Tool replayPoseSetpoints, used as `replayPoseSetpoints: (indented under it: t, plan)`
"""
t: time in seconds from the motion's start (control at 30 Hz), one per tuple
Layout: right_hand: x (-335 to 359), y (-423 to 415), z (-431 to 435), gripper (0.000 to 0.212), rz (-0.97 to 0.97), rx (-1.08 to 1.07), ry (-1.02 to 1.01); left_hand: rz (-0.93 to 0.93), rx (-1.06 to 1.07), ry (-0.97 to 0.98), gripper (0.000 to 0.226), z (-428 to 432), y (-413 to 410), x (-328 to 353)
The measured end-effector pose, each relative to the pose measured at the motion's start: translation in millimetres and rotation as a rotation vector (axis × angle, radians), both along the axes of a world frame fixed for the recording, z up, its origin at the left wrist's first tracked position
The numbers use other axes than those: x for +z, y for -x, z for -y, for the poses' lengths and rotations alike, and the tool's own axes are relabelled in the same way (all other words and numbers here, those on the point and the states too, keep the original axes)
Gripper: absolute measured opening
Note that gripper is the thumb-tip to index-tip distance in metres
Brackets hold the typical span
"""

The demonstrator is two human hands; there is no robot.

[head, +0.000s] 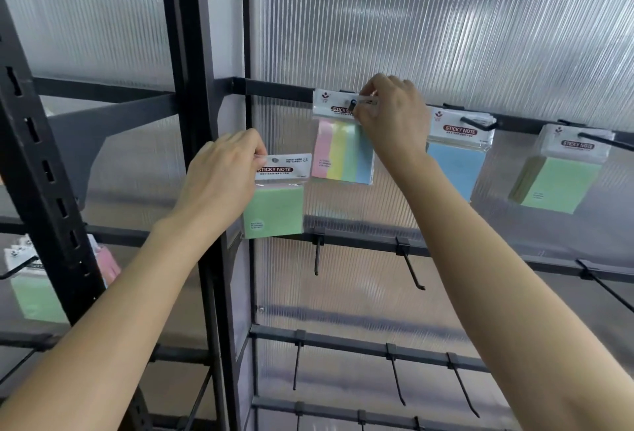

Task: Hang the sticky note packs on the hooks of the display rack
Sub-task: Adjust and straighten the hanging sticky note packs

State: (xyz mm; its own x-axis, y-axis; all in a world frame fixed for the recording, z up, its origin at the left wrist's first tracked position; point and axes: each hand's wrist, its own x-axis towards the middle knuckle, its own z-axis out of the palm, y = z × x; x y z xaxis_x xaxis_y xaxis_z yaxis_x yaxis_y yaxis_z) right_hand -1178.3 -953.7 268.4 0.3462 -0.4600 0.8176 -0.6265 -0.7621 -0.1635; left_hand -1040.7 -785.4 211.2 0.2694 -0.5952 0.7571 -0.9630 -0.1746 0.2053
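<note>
Backing black rack (187,53), ribbed translucent panels (446,18)

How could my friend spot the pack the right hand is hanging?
Look along the rack's top black bar, against the ribbed clear wall. Of the packs hanging there, it is the leftmost, pinched at its header by the right hand. Only this striped pack shows pink, yellow, green and blue bands; its neighbours are the plain blue pack and the plain green pack.

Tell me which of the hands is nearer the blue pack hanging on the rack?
Right. The right hand pinches the striped pack just left of the blue pack; the left hand holds a green pack farther left, lower down.
</note>
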Motion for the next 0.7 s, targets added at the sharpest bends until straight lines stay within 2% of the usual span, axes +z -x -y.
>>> replayPoseSetpoints:
  t: [0.2, 0.37, 0.53, 0.7]
  plan:
    - [-21, 18, -13, 0.045, 0.035, -0.025, 0.048, 0.003, -0.046, -0.005, 0.009, -5, 2, -2]
    - [-49, 47, -27, 0.056, -0.081, -0.063, 0.023, 0.002, -0.114, -0.025, 0.009, -1, 10, -8]
    - [-77, 92, -41, 0.055, -0.154, -0.113, 0.022, -0.034, -0.217, -0.046, 0.008, 12, 37, -14]
    - [-89, 146, -43, 0.049, -0.132, -0.205, 0.016, -0.019, -0.328, -0.08, 0.01, 36, 75, -19]
